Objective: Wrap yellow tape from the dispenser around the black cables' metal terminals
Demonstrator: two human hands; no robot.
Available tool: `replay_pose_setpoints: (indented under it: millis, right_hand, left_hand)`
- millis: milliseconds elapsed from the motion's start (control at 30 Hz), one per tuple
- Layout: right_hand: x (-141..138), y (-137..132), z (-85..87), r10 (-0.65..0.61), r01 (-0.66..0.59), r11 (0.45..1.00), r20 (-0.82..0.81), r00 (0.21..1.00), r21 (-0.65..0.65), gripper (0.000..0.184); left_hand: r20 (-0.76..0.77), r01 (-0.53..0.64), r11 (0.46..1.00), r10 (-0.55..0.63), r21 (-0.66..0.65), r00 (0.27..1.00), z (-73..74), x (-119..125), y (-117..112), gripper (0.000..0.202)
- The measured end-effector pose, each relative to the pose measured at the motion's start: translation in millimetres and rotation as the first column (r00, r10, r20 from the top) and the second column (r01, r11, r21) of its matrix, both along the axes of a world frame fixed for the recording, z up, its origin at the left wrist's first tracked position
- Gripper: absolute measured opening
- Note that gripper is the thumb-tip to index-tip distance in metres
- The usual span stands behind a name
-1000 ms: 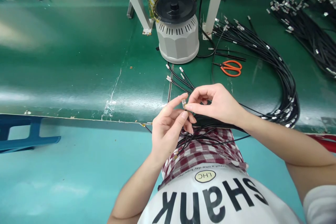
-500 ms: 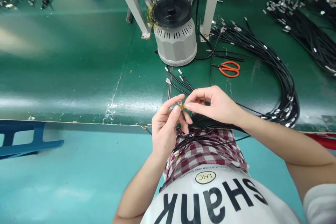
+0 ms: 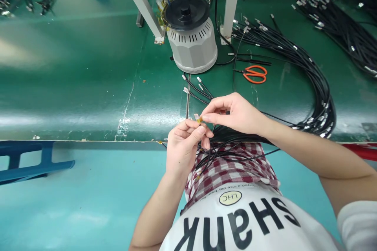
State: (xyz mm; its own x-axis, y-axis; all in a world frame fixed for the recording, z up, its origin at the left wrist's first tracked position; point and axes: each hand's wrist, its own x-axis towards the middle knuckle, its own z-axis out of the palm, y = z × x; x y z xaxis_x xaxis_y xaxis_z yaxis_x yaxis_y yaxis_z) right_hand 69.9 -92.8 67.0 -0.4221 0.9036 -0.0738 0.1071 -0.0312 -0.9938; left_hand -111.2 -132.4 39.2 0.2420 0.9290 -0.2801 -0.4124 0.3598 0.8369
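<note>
My left hand (image 3: 184, 147) pinches a thin black cable just below its small metal connector (image 3: 196, 117), held over the near edge of the green table (image 3: 88, 86). My right hand (image 3: 232, 113) pinches a bit of yellow tape (image 3: 200, 120) against that connector. Both hands meet fingertip to fingertip. More black cables (image 3: 218, 149) hang from my left hand across my checked lap. A few finished cable ends (image 3: 191, 84) lie on the table just beyond my fingers.
A grey tape dispenser with a black lid (image 3: 190, 35) stands behind my hands between two white frame legs (image 3: 229, 4). Orange scissors (image 3: 253, 73) lie to its right. Big bundles of black cables (image 3: 318, 86) curve along the right side. A blue stool (image 3: 26, 160) stands at left.
My hands shifted slightly left and down. The left fingers have closed in lower on the cable, and yellow tape now shows at the connector between the fingertips.
</note>
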Motion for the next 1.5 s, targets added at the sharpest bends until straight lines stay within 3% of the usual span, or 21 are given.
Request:
replay_pose_setpoints:
  millis: [433, 600, 833, 900, 1033, 1300, 1367, 1500]
  right_hand:
    - [-4.4, 11.2, -16.2, 0.052, -0.059, 0.997, -0.122, 0.991, -0.056, 0.025]
    - [-8.9, 9.9, -17.7, 0.018, -0.014, 0.997, -0.057, 0.998, 0.073, 0.017]
    - [-12.8, 0.9, -8.5, -0.043, 0.034, 0.976, 0.040, 0.998, 0.215, 0.011]
    - [-11.2, 2.5, -8.5, -0.011, 0.011, 0.981, -0.001, 1.000, 0.191, 0.012]
    - [-7.4, 14.0, -12.3, 0.143, -0.144, 0.990, -0.194, 0.971, 0.005, 0.019]
    - [-13.6, 38.0, -16.0, 0.327, -0.375, 0.918, -0.288, 0.900, -0.130, 0.021]
    - [-16.1, 40.6, -18.4, 0.328, -0.361, 0.927, -0.248, 0.912, -0.101, 0.019]
    - [-16.9, 44.4, -27.8, 0.177, -0.178, 0.984, -0.071, 0.982, -0.007, 0.021]
  left_hand:
    - [0.034, 0.045, 0.999, -0.044, -0.026, 0.998, -0.4, -1.0, -0.4, 0.014]
    - [0.013, 0.031, 0.999, -0.031, -0.014, 0.999, -0.1, -1.3, -1.0, 0.015]
    - [-0.121, -0.072, 0.997, 0.075, 0.030, 0.990, 0.8, -1.2, -6.0, 0.021]
    - [-0.116, -0.066, 0.997, 0.070, 0.038, 0.991, 0.8, -2.5, -6.8, 0.019]
    - [-0.073, -0.022, 0.997, 0.028, 0.079, 0.997, 1.2, -4.3, -6.0, 0.015]
    - [-0.005, 0.018, 0.997, -0.018, 0.080, 1.000, -0.3, -7.6, 2.2, 0.012]
    - [0.021, 0.027, 0.998, -0.028, 0.052, 0.999, -3.6, -10.1, 4.8, 0.014]
    - [0.041, 0.043, 0.999, -0.043, 0.007, 0.998, -8.8, -14.5, 8.1, 0.015]
